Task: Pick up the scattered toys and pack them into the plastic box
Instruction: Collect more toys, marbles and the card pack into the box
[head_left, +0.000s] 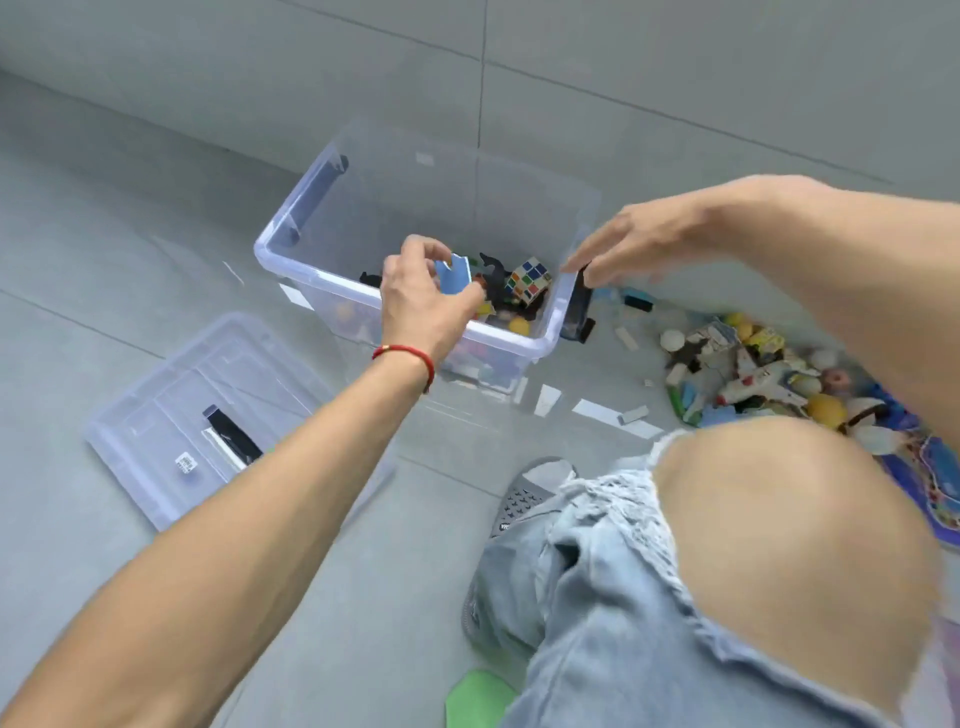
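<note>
floor (130, 218) – grey tiles, thin grout lines | light – even, soft

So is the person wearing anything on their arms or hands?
Both arms are bare, with no sleeves showing. The left hand has a thin red string bracelet around the wrist, with a tiny gold bead on it. The right hand has no gloves, rings or bracelet that can be seen.

Right hand (631, 244) is motion-blurred, so no idea about its grip. Left hand (423, 299) covers part of the box (291, 228) contents. Mat (930, 467) runs off the right edge.
</note>
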